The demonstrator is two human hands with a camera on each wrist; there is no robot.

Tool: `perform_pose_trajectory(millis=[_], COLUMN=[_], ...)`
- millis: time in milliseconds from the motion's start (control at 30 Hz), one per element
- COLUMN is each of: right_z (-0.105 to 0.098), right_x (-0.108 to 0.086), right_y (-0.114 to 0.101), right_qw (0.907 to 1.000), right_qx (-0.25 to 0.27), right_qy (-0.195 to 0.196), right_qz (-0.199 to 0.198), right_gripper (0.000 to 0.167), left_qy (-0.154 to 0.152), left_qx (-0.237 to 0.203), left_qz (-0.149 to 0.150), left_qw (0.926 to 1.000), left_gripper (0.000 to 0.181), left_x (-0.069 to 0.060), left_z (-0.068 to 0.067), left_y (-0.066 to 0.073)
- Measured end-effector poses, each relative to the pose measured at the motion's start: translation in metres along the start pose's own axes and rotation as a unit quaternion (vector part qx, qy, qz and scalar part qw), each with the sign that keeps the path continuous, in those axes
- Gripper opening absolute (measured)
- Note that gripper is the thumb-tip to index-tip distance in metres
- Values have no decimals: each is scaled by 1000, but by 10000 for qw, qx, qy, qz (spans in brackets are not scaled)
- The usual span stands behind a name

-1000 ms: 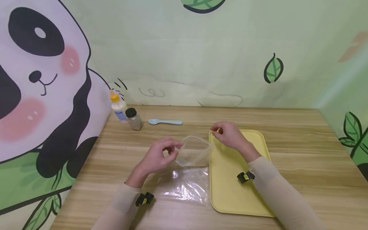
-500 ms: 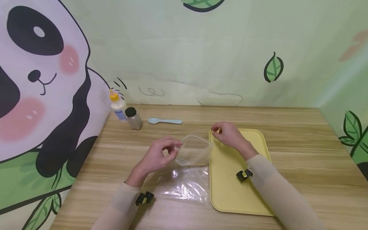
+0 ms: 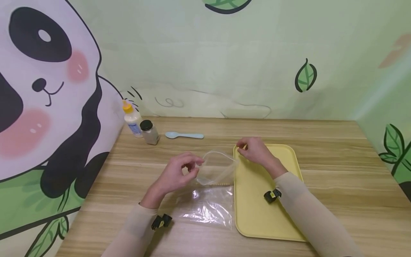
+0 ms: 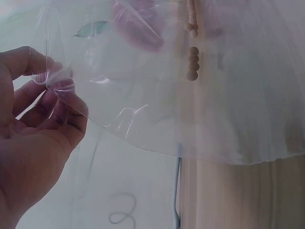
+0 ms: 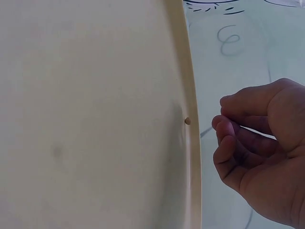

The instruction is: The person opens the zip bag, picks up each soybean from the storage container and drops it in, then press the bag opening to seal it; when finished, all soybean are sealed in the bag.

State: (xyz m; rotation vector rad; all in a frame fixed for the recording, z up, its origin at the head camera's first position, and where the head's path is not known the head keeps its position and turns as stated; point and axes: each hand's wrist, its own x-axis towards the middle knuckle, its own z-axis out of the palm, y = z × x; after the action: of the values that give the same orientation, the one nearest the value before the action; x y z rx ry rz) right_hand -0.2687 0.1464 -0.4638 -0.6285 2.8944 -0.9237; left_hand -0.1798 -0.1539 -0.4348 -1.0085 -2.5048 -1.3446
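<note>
A clear plastic bag (image 3: pixel 207 210) lies partly on the table, its mouth raised into a loop. My left hand (image 3: pixel 173 175) pinches one side of that mouth between thumb and fingers. Several small tan beads (image 4: pixel 192 64) show in a line through the film. Over the far left corner of the yellow tray (image 3: pixel 257 217), my right hand (image 3: pixel 255 151) has its fingers curled and fingertips close together. Nothing shows between them in the right wrist view. One small round bead (image 5: pixel 187 121) sits at the inner edge of the tray rim, beside that hand.
At the back left stand a glue bottle (image 3: pixel 133 123) with a yellow cap and a small clear jar (image 3: pixel 150 134) with a black lid. A light blue spoon (image 3: pixel 184 135) lies to their right. Behind the wooden table (image 3: pixel 346 160) rises a painted wall (image 3: pixel 199 64).
Almost nothing differs. My right hand has shifted very slightly down and right, with its forearm also slightly moved; my left hand keeps its pinch on the bag in the same place.
</note>
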Motion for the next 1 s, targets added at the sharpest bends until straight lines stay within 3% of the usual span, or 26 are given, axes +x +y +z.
perform_pose_trajectory(millis=[733,1000], right_z=[3,6], right_x=[8,10], right_y=[8,12], right_qw=[9987,9979], right_qx=[-349,-479], right_qy=[-382,-422], right_qz=[9,-105], right_gripper=[20,25], left_qy=[-9,-72], left_qx=[7,25], left_qz=[116,-30], left_qw=[9999,10000], left_gripper=[27,28], left_x=[0,-1], left_z=[0,-1], left_y=[-3,-3])
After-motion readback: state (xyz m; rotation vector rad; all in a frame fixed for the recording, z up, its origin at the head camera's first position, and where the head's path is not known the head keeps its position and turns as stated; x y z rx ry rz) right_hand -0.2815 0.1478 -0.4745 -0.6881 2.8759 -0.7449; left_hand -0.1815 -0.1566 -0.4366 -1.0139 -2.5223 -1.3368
